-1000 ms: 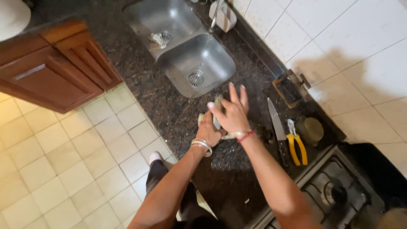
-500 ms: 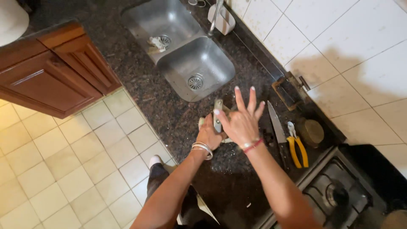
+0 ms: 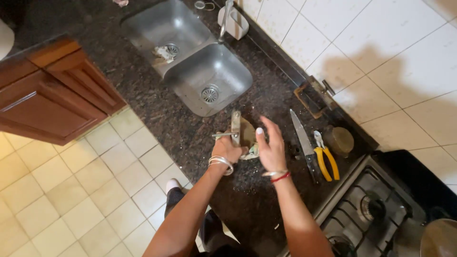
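Left hand (image 3: 227,148) clenches the tarnished metal lever-handled fitting (image 3: 236,129), bracing it on the dark speckled granite counter (image 3: 157,114) just near the double steel sink (image 3: 209,78). Its long axis points up toward the sink. Right hand (image 3: 272,151) is released, fingers spread, beside it, likely for steadying.

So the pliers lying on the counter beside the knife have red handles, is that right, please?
Not quite: the head view shows the pliers with yellow handles, not red. They do lie on the dark counter beside the knife, just right of the right hand.
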